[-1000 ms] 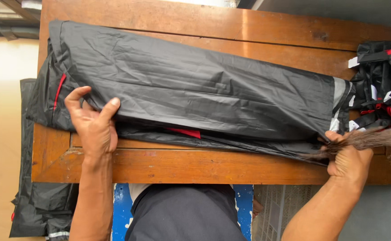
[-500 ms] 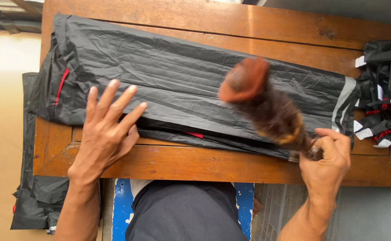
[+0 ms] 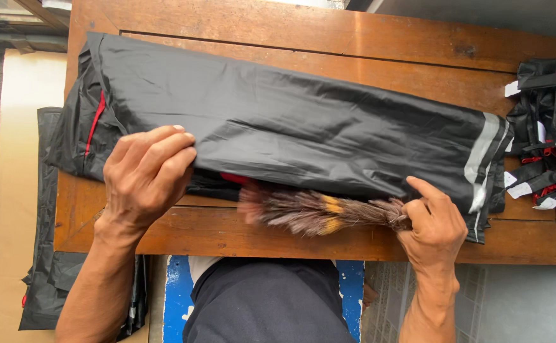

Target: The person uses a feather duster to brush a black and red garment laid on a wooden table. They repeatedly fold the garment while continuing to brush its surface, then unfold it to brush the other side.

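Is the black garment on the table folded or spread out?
Folded: the black garment lies as one long narrow band, layered edges showing beside the left hand.

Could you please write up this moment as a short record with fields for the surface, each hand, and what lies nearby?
Surface: wooden table, seen from above.
Main item: long folded black garment with red trim and a grey stripe, lying across the table.
Left hand: grips the near edge of the garment, fingers curled over it.
Right hand: holds a brown feather duster by its base, feathers lying along the near edge of the garment.
Nearby: pile of black and red items at the right end; black sheet hanging off the left side.
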